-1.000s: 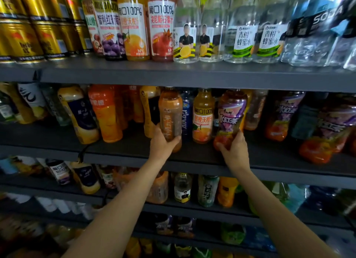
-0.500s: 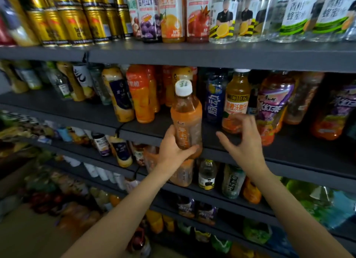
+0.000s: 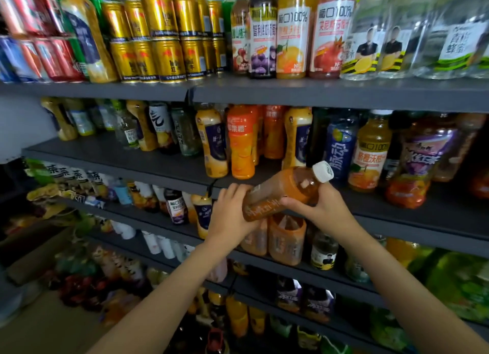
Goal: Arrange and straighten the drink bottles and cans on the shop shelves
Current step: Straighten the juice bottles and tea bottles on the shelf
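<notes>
An amber tea bottle (image 3: 284,189) with a white cap lies tilted almost flat in front of the middle shelf (image 3: 423,216), cap pointing up and right. My left hand (image 3: 230,216) grips its bottom end. My right hand (image 3: 322,208) holds its upper body just under the cap. Behind it stand a blue-labelled bottle (image 3: 340,147), an orange juice bottle (image 3: 369,152) and a purple-labelled tea bottle (image 3: 420,155). Two more amber bottles (image 3: 287,240) stand on the shelf below my hands.
Gold cans (image 3: 158,39) and red cans (image 3: 45,36) fill the top shelf's left, juice bottles (image 3: 291,33) and clear water bottles (image 3: 397,36) its right. Orange bottles (image 3: 240,142) stand left of my hands. Lower shelves hold mixed bottles and packets. Floor shows bottom left.
The amber bottle has come off the middle shelf and tipped from upright to nearly flat. My right hand left the purple-labelled bottle and took hold near the cap. The view swung left.
</notes>
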